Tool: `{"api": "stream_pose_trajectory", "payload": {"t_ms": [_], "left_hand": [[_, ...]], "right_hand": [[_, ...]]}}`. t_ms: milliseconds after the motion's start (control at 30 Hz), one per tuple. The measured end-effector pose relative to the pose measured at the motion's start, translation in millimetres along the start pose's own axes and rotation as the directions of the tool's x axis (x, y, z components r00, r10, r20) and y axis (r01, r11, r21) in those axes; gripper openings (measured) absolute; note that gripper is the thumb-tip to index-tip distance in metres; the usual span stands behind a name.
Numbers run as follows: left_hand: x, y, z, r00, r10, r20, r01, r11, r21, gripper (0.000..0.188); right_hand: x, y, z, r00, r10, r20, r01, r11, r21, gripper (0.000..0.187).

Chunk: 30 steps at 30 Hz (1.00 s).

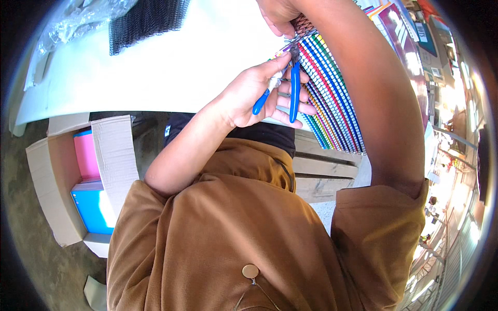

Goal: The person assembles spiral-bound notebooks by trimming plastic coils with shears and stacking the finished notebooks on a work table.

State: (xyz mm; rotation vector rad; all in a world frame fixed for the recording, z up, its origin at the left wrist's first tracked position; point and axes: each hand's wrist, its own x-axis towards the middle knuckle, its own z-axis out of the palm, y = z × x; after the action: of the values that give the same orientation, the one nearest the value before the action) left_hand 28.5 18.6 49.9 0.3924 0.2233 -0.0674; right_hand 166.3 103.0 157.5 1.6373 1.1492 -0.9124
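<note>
My left hand (254,90) holds a pair of blue-handled pliers (295,90); its fingers are partly spread behind the handles. The dark jaws are at the end of a fanned stack of spiral-bound notebooks (332,88), whose edges show red, blue, green, yellow and white stripes. Over the far end of this stack, my right hand (280,15) reaches in with its fingers pressed together beside dark wire coils (303,24). The top edge of the picture cuts off part of that hand, and what it pinches is hidden.
Black spiral coils (148,23) lie on the white table (207,57) beside clear plastic wrap (85,23). Below on the left, an open cardboard box (119,155) holds pink and blue covers (93,210). A wooden slatted surface (321,168) lies under the notebooks. Printed covers (397,36) stand at right.
</note>
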Motion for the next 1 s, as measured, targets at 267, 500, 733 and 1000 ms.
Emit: {"api": "stream_pose_trajectory", "payload": {"t_ms": [267,500,733,1000], "left_hand": [[-2.7,-0.7,-0.2,1.000,0.007,-0.021,-0.007,1.000,0.027,0.057],[-1.3,-1.9,0.3,0.995,0.037,-0.097,-0.022,0.988,0.152,0.053],[2.7,-5.6,-4.6,0.991,0.087,-0.106,-0.055,0.960,0.276,0.047],[-4.1,-5.8,4.5,0.998,0.045,-0.032,-0.034,0.960,0.276,0.055]], "right_hand": [[-4.0,3.6,0.6,0.999,-0.028,-0.021,0.028,1.000,-0.009,0.024],[-7.4,3.6,-0.4,0.998,-0.053,-0.027,0.053,0.999,-0.014,0.024],[-8.8,3.9,-3.3,0.997,-0.069,-0.040,0.068,0.997,-0.022,0.025],[-9.0,8.6,-2.9,0.993,-0.089,-0.077,0.087,0.996,-0.029,0.025]]}}
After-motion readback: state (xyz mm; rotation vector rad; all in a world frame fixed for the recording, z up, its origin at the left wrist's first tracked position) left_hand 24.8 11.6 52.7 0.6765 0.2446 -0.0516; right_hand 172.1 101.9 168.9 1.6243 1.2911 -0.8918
